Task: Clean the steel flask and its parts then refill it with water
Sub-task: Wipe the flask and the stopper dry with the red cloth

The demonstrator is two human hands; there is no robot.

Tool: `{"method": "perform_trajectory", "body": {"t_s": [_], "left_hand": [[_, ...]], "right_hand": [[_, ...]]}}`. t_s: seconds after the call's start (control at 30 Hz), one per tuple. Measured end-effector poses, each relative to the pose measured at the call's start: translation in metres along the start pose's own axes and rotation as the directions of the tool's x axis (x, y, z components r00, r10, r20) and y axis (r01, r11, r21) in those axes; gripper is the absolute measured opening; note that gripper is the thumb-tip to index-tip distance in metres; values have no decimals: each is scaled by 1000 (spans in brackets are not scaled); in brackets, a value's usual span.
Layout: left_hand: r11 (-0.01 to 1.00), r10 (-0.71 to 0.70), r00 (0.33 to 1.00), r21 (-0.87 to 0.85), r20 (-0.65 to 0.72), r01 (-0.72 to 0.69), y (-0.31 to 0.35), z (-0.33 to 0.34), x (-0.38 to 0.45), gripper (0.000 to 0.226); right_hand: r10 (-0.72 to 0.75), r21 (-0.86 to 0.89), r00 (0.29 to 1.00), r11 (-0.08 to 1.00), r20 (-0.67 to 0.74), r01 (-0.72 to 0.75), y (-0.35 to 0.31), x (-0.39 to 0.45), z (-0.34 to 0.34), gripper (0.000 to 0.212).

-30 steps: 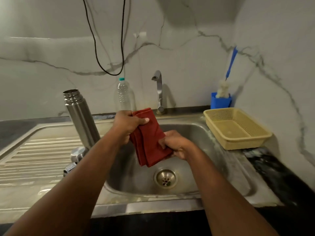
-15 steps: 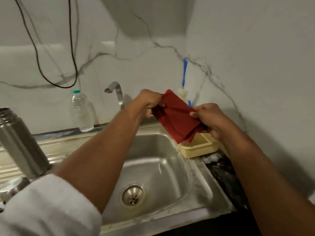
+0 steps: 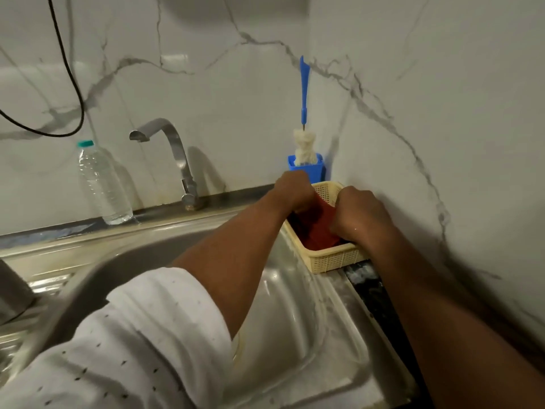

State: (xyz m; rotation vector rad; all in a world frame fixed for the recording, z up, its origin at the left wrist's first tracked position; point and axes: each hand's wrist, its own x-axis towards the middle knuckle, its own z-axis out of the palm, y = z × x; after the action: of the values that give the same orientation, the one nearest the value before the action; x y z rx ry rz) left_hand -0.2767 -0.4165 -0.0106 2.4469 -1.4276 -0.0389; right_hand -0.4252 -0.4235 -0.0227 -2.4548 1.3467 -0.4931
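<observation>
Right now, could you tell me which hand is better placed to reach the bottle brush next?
Probably the left hand: it sits just in front of the bottle brush, while the right hand is nearer the wall, over the red cloth.

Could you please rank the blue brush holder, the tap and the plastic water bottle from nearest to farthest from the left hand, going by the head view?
Measured from the left hand, which is at the yellow basket:
1. Blue brush holder: just behind the hand, in the corner.
2. Tap: further left, behind the sink.
3. Plastic water bottle: farthest left, against the wall.
</observation>
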Motion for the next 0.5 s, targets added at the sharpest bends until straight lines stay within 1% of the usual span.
{"method": "perform_trajectory", "body": {"t_s": [0.1, 0.23, 0.33, 0.4, 0.5], "left_hand": [[993, 87, 994, 85, -64, -82, -3, 3, 2, 32], [976, 190, 975, 132, -113, -174, 5, 7, 3, 17], [961, 227, 969, 183, -94, -207, 9, 5, 1, 17], [948, 243, 966, 230, -85, -219, 11, 2, -3, 8], [930, 277, 955, 280, -106, -239, 14, 0, -8, 9]], "right_hand": [[-1, -91, 999, 996, -55, -4, -4, -9, -4, 29], [-14, -196, 995, 981, -99, -6, -6, -17, -10, 27], [-2, -213, 994, 977, -106, -21, -4, -21, -18, 29], [-8, -229, 993, 973, -121, -20, -5, -24, -20, 28], [-23, -248, 983, 969, -181, -23, -11, -26, -19, 23]]}}
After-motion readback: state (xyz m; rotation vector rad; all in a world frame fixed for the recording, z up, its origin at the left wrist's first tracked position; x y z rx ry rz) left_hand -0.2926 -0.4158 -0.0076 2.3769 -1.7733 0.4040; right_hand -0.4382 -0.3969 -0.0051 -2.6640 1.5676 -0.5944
